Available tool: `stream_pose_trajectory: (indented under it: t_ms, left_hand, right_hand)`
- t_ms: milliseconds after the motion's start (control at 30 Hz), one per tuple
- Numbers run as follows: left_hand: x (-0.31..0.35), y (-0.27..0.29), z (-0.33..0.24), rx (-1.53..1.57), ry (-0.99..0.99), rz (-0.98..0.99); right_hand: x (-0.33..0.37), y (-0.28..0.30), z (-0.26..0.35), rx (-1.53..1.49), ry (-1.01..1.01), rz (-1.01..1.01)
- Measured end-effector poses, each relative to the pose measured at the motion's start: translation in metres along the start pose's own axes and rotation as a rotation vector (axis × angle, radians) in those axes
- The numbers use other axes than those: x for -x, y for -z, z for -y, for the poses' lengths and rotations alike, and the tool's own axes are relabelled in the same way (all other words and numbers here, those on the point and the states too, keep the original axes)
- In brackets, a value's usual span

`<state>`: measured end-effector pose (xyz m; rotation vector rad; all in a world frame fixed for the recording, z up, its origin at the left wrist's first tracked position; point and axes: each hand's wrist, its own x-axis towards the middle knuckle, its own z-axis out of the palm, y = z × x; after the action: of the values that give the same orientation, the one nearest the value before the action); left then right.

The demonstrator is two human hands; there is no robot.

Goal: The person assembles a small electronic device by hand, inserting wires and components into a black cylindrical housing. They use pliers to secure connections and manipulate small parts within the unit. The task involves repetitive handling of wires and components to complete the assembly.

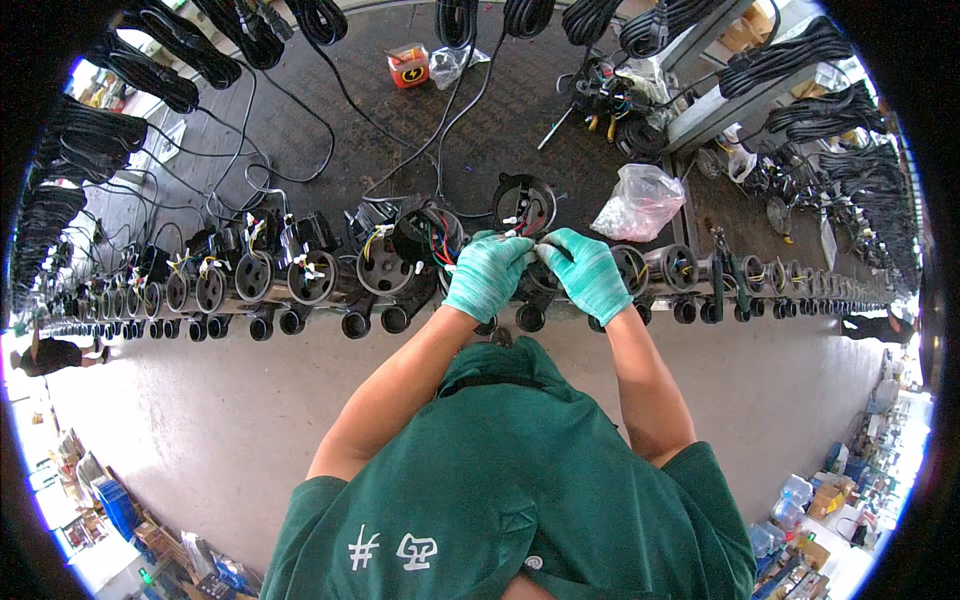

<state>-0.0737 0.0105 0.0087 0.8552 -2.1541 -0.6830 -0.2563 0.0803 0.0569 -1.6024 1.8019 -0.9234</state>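
Note:
My left hand [487, 274] and my right hand [588, 274], both in mint-green gloves, meet over the row of black housings. The fingertips of each are pinched together, almost touching. Whatever sits between them is too small to make out. Just beyond the fingertips, thin wires with white connectors [512, 222] lie in an open round black housing [525, 200]. To the left of it, another round black housing [428, 233] holds red, green and dark wires, close to my left hand. A further black cylindrical housing [630, 268] stands right of my right hand.
Similar housings run along the bench edge both ways, such as one with a slotted face [254, 275]. Beyond lie a clear bag of small pale parts [640, 203], a screwdriver [556, 128], a small red box [408, 66], and bundled black cords [178, 45] around the dark bench [390, 130].

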Motion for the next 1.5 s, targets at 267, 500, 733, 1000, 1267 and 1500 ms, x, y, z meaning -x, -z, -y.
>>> stream_pose_trajectory:
  t_ms: [267,500,733,1000,1267,1500]
  left_hand:
    - [-0.001,0.002,-0.001,-0.01,-0.006,-0.026]
    - [0.001,-0.004,0.003,0.027,-0.032,-0.028]
    - [-0.001,-0.001,0.002,0.035,0.008,0.01]
    - [0.0,0.001,-0.002,0.034,0.026,0.011]
    - [0.001,-0.003,0.002,0.025,-0.006,-0.012]
    - [0.001,-0.003,0.004,0.039,0.007,-0.002]
  right_hand:
    - [0.005,0.032,0.021,-0.011,-0.025,0.05]
    - [0.061,0.196,-0.104,0.783,-0.19,-0.473]
    - [0.083,0.228,-0.15,0.843,-0.761,-0.112]
    - [0.085,0.207,-0.13,1.08,-0.644,-0.377]
    - [0.111,0.051,0.009,0.271,-0.061,-0.234]
    - [0.097,-0.005,0.021,0.11,-0.315,-0.02]
